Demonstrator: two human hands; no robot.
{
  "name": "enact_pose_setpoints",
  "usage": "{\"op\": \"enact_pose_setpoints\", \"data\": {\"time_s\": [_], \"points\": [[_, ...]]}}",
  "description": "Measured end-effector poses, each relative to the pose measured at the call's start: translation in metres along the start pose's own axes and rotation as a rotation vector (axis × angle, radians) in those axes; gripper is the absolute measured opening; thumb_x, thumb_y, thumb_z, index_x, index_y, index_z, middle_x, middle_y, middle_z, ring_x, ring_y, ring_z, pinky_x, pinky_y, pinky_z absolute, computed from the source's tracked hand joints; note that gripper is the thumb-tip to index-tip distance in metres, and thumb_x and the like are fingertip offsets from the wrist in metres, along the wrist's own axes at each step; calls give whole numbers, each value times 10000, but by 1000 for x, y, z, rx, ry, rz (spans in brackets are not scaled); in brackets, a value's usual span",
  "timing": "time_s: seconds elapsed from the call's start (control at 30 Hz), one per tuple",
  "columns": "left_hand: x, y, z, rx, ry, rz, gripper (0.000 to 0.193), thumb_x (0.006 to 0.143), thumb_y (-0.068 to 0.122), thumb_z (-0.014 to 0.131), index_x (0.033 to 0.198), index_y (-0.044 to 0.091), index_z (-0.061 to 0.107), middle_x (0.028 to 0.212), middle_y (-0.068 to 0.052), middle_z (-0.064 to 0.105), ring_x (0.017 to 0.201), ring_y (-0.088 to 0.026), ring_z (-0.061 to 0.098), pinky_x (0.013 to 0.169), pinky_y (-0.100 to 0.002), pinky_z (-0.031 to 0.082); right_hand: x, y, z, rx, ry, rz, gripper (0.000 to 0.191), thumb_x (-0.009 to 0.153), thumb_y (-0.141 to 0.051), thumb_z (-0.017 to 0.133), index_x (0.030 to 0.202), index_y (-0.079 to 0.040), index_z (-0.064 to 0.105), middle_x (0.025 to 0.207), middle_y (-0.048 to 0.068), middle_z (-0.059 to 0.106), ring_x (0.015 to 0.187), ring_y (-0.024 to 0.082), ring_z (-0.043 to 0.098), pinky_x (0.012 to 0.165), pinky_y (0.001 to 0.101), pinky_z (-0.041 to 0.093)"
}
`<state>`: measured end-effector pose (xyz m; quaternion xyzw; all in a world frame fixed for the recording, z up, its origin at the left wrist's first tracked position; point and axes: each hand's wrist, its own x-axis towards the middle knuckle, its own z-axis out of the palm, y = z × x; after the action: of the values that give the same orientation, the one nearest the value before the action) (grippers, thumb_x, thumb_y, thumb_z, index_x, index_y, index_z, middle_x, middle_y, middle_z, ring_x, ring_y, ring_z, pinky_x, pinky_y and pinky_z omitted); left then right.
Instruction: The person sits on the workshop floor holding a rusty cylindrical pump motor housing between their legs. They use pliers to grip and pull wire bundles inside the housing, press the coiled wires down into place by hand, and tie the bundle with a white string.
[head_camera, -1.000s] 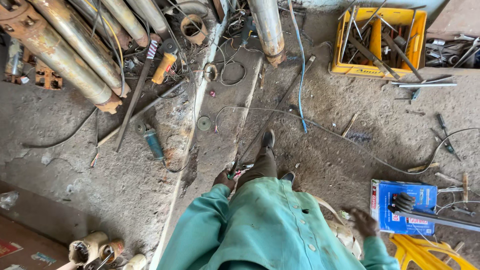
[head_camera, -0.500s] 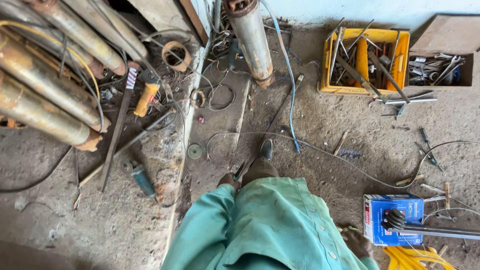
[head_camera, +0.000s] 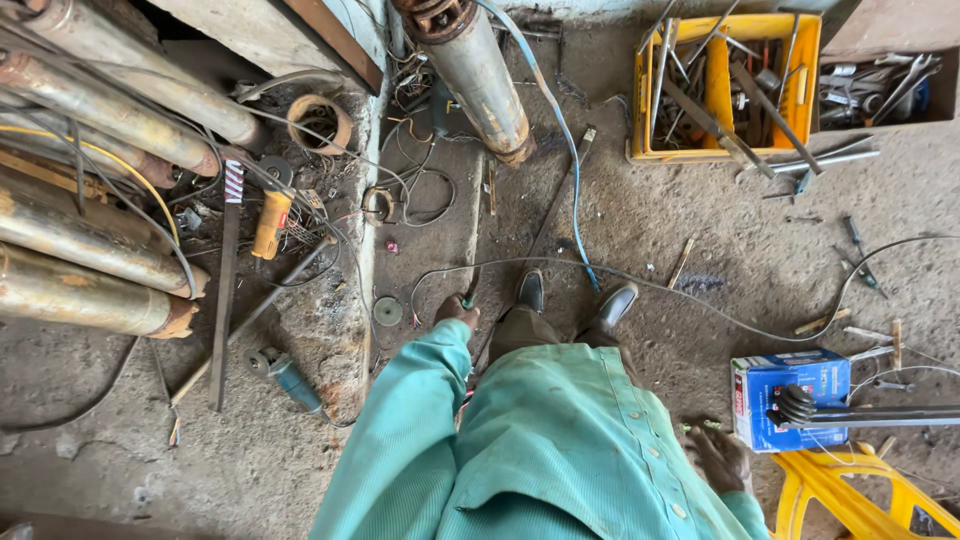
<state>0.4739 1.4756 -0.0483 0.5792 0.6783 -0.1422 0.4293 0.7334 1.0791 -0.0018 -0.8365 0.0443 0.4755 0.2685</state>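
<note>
My left hand (head_camera: 456, 312) reaches down in a green sleeve and is closed around the lower end of a thin metal rod (head_camera: 474, 245) that runs away from me across the dirt floor. A small grinding disc (head_camera: 387, 311) lies just left of that hand. My right hand (head_camera: 722, 458) hangs at my side with fingers loosely apart and nothing in it, next to a blue box (head_camera: 790, 385). My two dark shoes (head_camera: 530, 291) stand just beyond the left hand.
Rusty pipes (head_camera: 95, 290) lie stacked on the left, and a large pipe (head_camera: 480, 80) lies ahead. A yellow crate (head_camera: 725, 95) of metal tools sits at the top right. A yellow power tool (head_camera: 270, 225), a blue grinder (head_camera: 290, 378), cables and a yellow plastic frame (head_camera: 850, 495) litter the floor.
My left hand has moved forward from my body onto the rod. A second shoe has come into view. My right hand stays low by the blue box.
</note>
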Motion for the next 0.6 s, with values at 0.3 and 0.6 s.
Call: {"op": "enact_pose_setpoints", "data": {"time_s": [0.3, 0.6], "points": [[-28, 19, 34, 138, -82, -25, 433, 850, 266, 697, 1253, 115, 654, 1225, -229, 699, 1166, -420, 658, 1015, -479, 515, 45, -10, -31, 7, -88, 76, 402, 968, -206, 702, 1306, 6, 653, 1168, 174, 752, 993, 298, 722, 843, 431, 569], [-47, 99, 64, 109, 2, 36, 435, 813, 330, 771, 1190, 121, 712, 1188, -214, 708, 1144, -420, 652, 995, -492, 513, 141, -99, -118, 245, -79, -147, 356, 966, -143, 719, 1282, 10, 657, 1113, 154, 748, 922, 258, 743, 762, 360, 626]]}}
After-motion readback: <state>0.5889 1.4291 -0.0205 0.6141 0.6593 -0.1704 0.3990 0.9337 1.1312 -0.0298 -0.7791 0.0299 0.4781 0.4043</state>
